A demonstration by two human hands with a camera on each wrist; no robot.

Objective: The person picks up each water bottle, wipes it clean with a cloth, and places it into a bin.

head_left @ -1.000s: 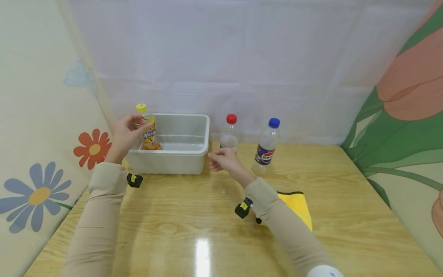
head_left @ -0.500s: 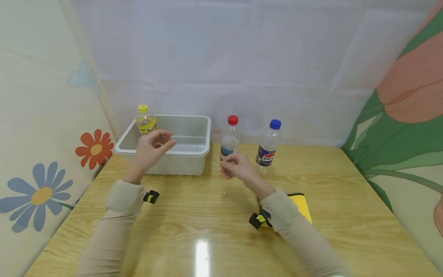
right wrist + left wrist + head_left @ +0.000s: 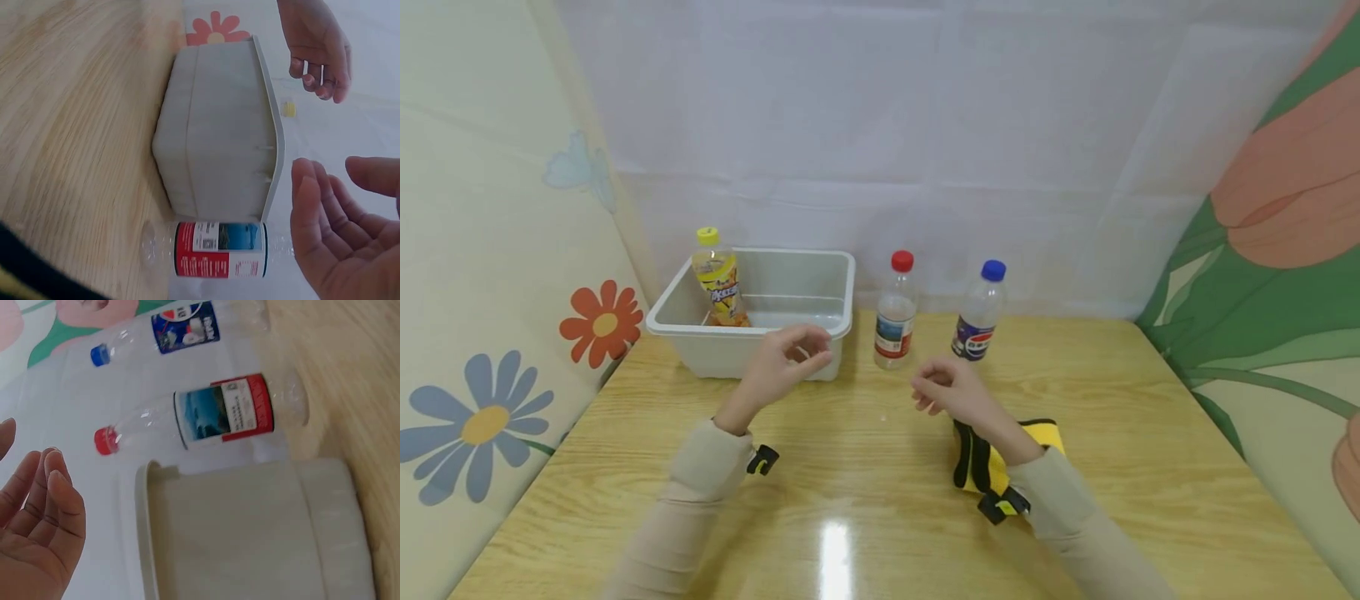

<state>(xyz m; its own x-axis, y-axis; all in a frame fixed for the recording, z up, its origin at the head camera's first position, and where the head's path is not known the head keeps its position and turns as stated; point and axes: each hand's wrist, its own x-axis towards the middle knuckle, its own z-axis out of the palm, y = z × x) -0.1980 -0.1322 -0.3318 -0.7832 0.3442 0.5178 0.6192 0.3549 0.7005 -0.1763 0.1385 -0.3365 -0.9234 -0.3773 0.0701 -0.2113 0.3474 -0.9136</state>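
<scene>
while the left hand (image 3: 786, 360) hovers, the tub (image 3: 775, 354) sits just behind.

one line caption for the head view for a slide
Two empty hands hover over a table near three bottles, one standing in a tub.

We see our left hand (image 3: 34, 531) at lower left, fingers relaxed, holding nothing, just beside the white bin (image 3: 250, 531) rim. Red-cap bottle (image 3: 206, 419) w/ red/blue label stands near the bin; blue-cap bottle (image 3: 175, 331) beyond it. Both on the wood table (image 3: 356, 387), white backdrop behind.
</scene>
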